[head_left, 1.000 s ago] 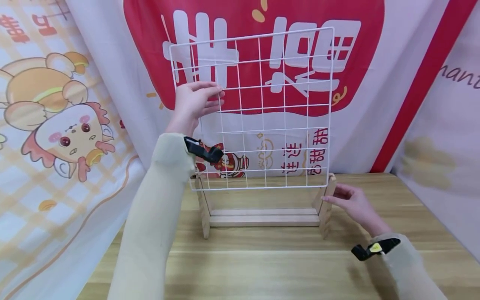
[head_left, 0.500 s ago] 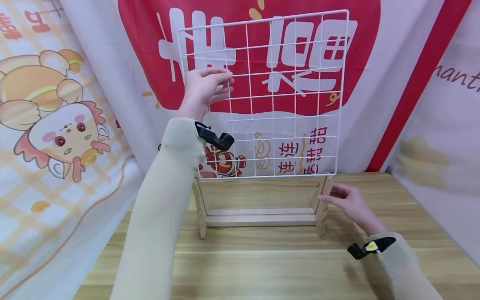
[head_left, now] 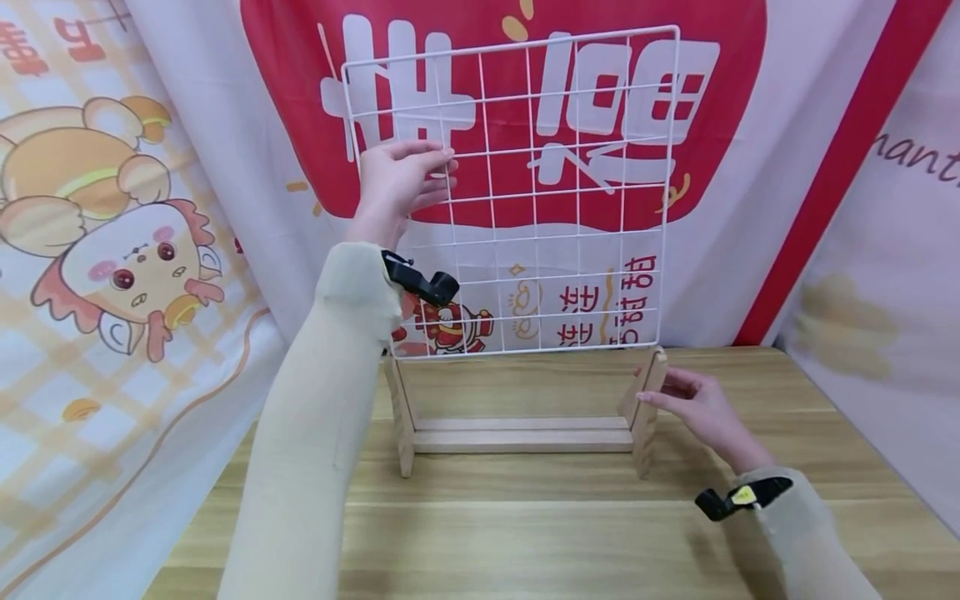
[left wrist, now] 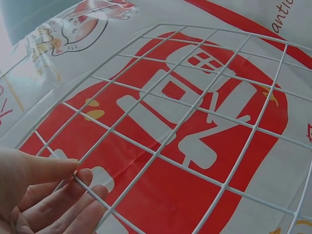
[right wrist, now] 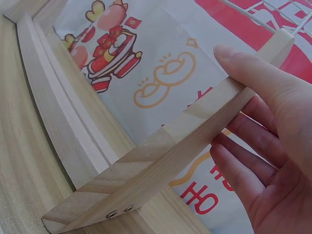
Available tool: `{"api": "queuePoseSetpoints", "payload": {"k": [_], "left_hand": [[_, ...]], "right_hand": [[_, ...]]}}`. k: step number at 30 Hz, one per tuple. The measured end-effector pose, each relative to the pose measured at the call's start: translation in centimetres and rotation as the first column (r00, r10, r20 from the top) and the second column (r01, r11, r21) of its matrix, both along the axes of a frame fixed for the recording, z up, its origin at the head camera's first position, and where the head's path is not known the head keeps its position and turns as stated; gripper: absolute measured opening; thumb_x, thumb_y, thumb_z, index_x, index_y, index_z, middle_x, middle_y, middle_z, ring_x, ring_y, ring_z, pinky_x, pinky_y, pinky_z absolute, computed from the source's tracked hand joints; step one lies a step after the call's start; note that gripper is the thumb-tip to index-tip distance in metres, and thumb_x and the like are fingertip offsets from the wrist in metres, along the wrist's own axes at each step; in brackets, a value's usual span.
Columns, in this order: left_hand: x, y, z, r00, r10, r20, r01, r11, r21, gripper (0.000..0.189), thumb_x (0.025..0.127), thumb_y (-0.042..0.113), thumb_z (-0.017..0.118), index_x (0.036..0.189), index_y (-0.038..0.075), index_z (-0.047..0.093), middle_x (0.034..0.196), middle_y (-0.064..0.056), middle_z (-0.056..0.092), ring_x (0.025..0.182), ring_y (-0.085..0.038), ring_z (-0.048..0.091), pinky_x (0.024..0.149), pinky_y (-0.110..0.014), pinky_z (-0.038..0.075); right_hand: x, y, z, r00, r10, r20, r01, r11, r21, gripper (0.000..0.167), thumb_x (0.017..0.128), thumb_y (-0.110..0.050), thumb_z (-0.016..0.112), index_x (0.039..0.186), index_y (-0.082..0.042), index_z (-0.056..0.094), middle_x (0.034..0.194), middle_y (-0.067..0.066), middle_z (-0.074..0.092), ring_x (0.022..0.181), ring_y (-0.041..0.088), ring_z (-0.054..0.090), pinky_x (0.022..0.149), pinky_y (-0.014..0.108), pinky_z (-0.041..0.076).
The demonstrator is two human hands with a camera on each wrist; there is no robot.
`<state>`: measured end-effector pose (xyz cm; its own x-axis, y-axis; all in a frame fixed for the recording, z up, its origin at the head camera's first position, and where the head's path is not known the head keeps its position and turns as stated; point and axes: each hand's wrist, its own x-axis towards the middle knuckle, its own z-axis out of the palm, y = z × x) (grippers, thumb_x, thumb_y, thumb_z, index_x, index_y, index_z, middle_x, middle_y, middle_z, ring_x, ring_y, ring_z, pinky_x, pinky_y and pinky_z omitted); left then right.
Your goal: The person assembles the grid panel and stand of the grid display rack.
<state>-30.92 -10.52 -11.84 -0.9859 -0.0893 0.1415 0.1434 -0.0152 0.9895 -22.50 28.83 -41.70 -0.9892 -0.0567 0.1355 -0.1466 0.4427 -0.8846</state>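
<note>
A white wire grid panel (head_left: 535, 196) stands upright, its bottom edge level with the tops of a wooden stand's side posts. My left hand (head_left: 405, 183) pinches the grid's wires near its left side; the left wrist view shows thumb and fingers (left wrist: 53, 168) around a wire crossing. Low on the right, my right hand (head_left: 697, 400) holds the right post of the wooden stand (head_left: 525, 440). In the right wrist view its thumb lies on the post's (right wrist: 161, 151) front edge, with fingers behind. The stand has two slanted posts joined by a pair of low rails.
The stand rests on a wood-grain table (head_left: 525, 533). Behind it hangs a white cloth with a red printed patch (head_left: 502, 200). A cartoon-printed cloth (head_left: 90, 400) covers the left side, and a pale cloth (head_left: 877, 333) the right.
My left hand has raised the grid so its bottom edge sits higher, around the post tops, then shifted it slightly left. The right hand stays on the post.
</note>
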Motion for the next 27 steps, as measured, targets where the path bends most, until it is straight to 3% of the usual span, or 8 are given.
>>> {"api": "queuePoseSetpoints", "payload": {"k": [6,14,27], "left_hand": [[0.2,0.2,-0.2,1.0,0.012,-0.01,-0.012,1.0,-0.008,0.028,0.093,0.025,0.076,0.12,0.016,0.075,0.115,-0.006,0.072,0.1,-0.02,0.072,0.083,-0.024,0.059],[0.5,0.4,-0.3,0.999,-0.015,-0.032,0.015,1.0,-0.008,0.027,0.092,0.026,0.077,0.117,0.016,0.075,0.114,-0.007,0.072,0.101,-0.021,0.072,0.084,-0.025,0.059],[1.0,1.3,-1.4,0.991,-0.008,-0.135,-0.005,0.995,-0.095,0.03,0.092,0.029,0.077,0.119,0.016,0.075,0.113,-0.005,0.072,0.102,-0.02,0.072,0.085,-0.025,0.059]], "right_hand": [[-0.2,0.0,-0.2,0.999,0.024,-0.042,-0.026,0.999,-0.028,0.055,0.094,-0.033,0.077,0.138,-0.005,0.063,0.127,0.016,0.068,0.105,0.009,0.066,0.085,0.02,0.054],[-0.3,0.2,-0.5,0.998,0.017,-0.068,-0.02,0.999,-0.038,0.052,0.094,-0.028,0.077,0.138,-0.003,0.063,0.124,0.017,0.069,0.1,0.006,0.066,0.084,0.018,0.054],[-0.6,1.0,-0.6,1.0,0.0,-0.02,0.0,1.0,-0.005,0.059,0.093,-0.036,0.077,0.14,-0.004,0.061,0.126,0.018,0.068,0.103,0.009,0.065,0.085,0.018,0.053]]}}
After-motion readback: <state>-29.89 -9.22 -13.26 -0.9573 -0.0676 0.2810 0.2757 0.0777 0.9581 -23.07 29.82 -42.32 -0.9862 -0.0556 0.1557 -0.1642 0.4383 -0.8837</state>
